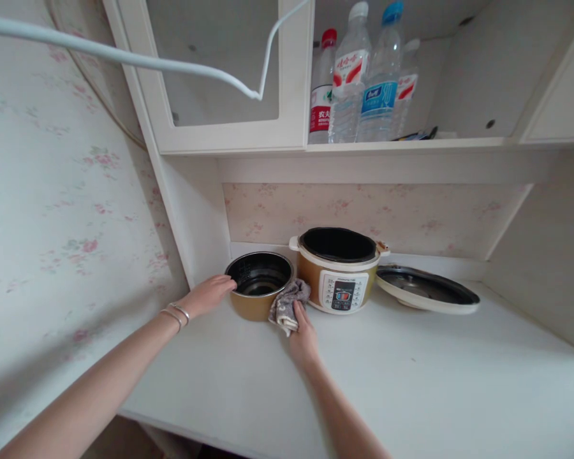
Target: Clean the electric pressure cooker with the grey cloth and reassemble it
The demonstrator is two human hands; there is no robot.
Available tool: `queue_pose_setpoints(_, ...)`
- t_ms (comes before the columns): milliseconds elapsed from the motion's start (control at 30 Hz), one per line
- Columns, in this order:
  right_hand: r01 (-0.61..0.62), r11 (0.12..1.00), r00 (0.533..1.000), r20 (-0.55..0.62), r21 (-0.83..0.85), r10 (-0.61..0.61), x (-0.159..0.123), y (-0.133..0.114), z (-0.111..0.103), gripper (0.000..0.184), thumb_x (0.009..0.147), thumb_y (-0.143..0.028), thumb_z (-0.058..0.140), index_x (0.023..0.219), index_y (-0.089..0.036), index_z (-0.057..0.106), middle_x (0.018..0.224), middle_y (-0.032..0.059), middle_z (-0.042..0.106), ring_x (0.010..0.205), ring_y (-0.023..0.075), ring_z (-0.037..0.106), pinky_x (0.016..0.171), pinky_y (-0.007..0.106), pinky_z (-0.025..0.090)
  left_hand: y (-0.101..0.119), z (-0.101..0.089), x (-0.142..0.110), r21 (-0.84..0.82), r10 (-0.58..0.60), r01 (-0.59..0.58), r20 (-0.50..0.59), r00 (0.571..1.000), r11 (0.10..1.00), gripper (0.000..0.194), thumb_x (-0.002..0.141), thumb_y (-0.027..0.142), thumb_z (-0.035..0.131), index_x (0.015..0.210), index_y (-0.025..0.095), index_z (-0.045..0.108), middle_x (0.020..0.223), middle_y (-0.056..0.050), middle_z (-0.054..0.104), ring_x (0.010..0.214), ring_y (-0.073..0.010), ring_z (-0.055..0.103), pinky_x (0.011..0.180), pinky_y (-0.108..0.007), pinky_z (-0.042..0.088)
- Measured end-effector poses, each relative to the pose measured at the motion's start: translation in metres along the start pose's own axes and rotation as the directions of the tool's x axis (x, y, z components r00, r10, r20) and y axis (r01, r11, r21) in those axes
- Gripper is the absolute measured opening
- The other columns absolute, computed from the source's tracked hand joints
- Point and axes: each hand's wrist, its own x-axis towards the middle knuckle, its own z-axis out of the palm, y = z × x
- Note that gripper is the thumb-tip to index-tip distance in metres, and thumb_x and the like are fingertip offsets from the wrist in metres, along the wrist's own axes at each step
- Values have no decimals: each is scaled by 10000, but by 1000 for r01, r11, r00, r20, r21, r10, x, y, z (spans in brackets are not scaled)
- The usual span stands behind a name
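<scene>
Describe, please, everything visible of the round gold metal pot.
The round, metallic gold pot has a glossy black interior and pale rim. It stands upright, uncovered, on the white counter, left of the gold-and-white cooker. The left hand touches its rim; the right hand holds a grey cloth against its side.

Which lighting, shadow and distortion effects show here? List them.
Head view: soft light, a broad shadow low on the wallpaper at left; head view: pale sheen inside the pot; head view: slanting cabinet edges, suggesting wide-angle stretch; head view: fine print on the cooker panel too small to read.
</scene>
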Motion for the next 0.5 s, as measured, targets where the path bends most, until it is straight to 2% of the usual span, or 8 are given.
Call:
queue_pose_setpoints(167, 19, 1000, 1000, -7, 11, -19, -2, 0, -1, 645, 779, -102, 453, 1417, -173, 388, 1465, 78, 385, 1338, 196, 373, 1101, 358, 316, 23, 20, -2, -1, 23, -23, -64, 998, 1000, 274, 922, 219, 373, 891, 247, 644, 951, -30, 668, 986, -179, 587, 1085, -373, 251)
queue_pose_setpoints(300, 47, 999, 999, -18, 27, -46, -2, 1, 1, 655, 761, -89, 457, 1408, -183, 406, 1449, 69, 411, 1332, 206, 383, 1094, 373, 332, 64, 43, 3, -22, -90, 87, -189, 978, 996, 295, 943, 243, 346, 928, 250, 641, 977, -48, 684, 992, -195, 610, 1097, -434, 217)
queue_pose_setpoints(400, 58, 998, 998, -28, 30, -57, -2, 2, 1, 659, 751, -80, 454, 1401, -183, 419, 1443, 69, 420, 1327, 211, 392, 1092, 375, 337, 98, 62, 16, -51, -200, 193, -271, 941, 980, 318, 949, 240, 331, 998, 247, 645, 1048, -85, 684, 1194, -259, 518, 1100, -543, 144)
queue_pose_setpoints(500, 45, 998, 998, -40, 42, -43, -1, 1, 0, 686, 721, -50, 426, 1397, -167, 425, 1438, 76, 425, 1328, 205, 389, 1096, 370, 330, 128, 75, 29, -108, -248, 226, -274, 929, 968, 363, 957, 249, 303, 1198, 250, 574, 1223, -110, 626, 1331, -298, 374, 1078, -644, 50)
